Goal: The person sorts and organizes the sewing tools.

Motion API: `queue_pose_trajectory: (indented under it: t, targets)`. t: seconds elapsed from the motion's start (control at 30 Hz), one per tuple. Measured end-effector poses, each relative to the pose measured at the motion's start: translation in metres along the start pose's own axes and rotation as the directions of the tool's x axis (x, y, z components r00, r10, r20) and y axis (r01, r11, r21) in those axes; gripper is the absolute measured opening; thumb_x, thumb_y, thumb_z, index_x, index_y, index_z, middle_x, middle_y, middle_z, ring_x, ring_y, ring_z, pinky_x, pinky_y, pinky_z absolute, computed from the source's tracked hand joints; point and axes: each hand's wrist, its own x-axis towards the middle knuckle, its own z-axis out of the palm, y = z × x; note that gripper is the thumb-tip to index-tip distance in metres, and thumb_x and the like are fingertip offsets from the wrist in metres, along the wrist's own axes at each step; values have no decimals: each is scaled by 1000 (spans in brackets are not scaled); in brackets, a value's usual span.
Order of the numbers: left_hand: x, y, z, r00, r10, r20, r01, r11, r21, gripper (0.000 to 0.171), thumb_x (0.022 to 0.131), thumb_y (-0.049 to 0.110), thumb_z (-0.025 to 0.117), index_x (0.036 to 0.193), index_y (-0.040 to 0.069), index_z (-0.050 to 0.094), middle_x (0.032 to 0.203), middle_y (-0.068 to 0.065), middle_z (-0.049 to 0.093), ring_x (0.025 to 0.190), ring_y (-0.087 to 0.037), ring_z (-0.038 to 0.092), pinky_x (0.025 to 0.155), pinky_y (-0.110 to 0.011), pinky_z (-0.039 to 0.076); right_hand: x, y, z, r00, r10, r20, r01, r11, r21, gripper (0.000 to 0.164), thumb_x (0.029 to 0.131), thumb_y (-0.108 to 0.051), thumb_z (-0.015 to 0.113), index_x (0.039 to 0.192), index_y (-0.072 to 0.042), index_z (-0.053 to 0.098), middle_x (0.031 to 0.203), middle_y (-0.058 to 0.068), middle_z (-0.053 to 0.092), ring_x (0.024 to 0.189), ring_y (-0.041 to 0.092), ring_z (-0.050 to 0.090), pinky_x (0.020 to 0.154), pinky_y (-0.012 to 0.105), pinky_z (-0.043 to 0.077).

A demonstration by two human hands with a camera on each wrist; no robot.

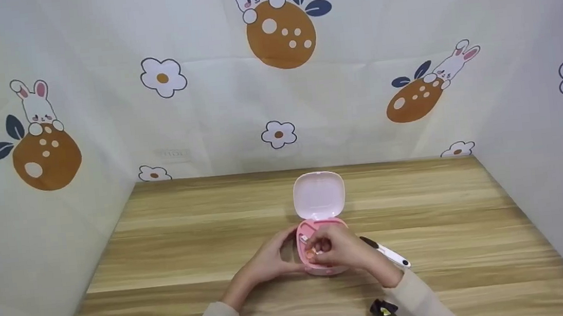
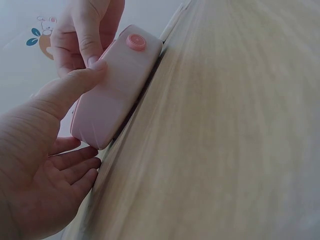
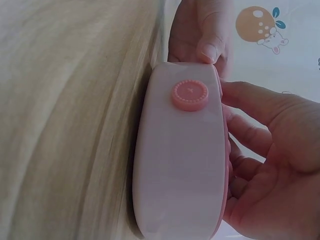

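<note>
A small pink case (image 1: 326, 271) stands on the table with its pale pink lid (image 1: 319, 195) swung up at the back. My left hand (image 1: 269, 257) holds its left side, thumb at the front corner and fingers farther back. In the left wrist view that thumb (image 2: 82, 80) lies on the case's upper edge. Over the case's pink interior, my right hand (image 1: 344, 247) has its fingers bent down. A small orange and white piece (image 1: 310, 254) shows at its fingertips; whether they pinch it is unclear. The right wrist view shows a round pink button (image 3: 190, 94) on the case's front.
To the right of the case, beside my right wrist, lies a slim white tool with a black end (image 1: 393, 256). The wood-grain table (image 1: 190, 228) meets patterned cloth walls (image 1: 214, 107) at the back and both sides.
</note>
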Motion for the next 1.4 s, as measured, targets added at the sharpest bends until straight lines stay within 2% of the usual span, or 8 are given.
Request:
queue_pose_trajectory:
  t: [0.33, 0.57, 0.8, 1.03, 1.23, 1.4]
  targets:
    - [-1, 1, -1, 1000, -12, 0, 12, 1000, 9, 102, 78, 35, 94, 159, 0, 42, 160, -19, 48, 150, -36, 44, 127, -55, 32, -1, 0, -3, 1000, 17, 16, -19, 998, 67, 15, 84, -2, 86, 97, 1, 79, 74, -4, 62, 65, -2, 50, 58, 13, 43]
    - [-2, 0, -1, 1000, -20, 1, 20, 1000, 11, 101, 78, 34, 94, 159, 1, 42, 161, -19, 48, 150, -36, 43, 127, -55, 31, -3, -3, -12, 999, 22, 26, -25, 994, 106, 19, 84, -2, 85, 101, 3, 78, 79, 5, 69, 69, 0, 54, 62, 15, 46]
    - [-1, -1, -1, 1000, -9, 7, 9, 1000, -20, 100, 79, 32, 94, 159, 1, 42, 160, -18, 49, 150, -33, 44, 128, -53, 32, -4, -6, -22, 1000, -17, 4, 17, 998, 55, 19, 84, 2, 83, 101, 5, 77, 84, 14, 72, 72, -2, 53, 65, 17, 49]
    - [-1, -1, -1, 1000, 2, 14, -1, 1000, -24, 101, 79, 31, 94, 160, 1, 41, 160, -18, 49, 150, -33, 45, 128, -53, 32, -7, -8, -29, 1000, 14, 11, -14, 997, 81, 16, 87, 1, 80, 103, 5, 77, 90, 14, 74, 76, 2, 56, 69, 17, 51]
    - [-1, 0, -1, 1000, -10, 7, 10, 1000, -7, 101, 79, 32, 94, 159, 0, 42, 161, -19, 48, 150, -35, 44, 128, -54, 31, -13, -8, -36, 1000, 9, -22, -7, 993, 115, 13, 91, -4, 79, 100, 4, 77, 85, 9, 70, 74, 2, 57, 66, 16, 50]
    - [-1, 1, -1, 1000, -8, 11, 8, 1000, -5, 102, 79, 32, 94, 160, 1, 41, 161, -19, 47, 150, -35, 44, 128, -55, 30, -20, -5, -42, 998, 22, -53, -15, 992, 125, 14, 93, -8, 79, 101, 4, 77, 87, 10, 69, 76, 3, 57, 68, 18, 51]
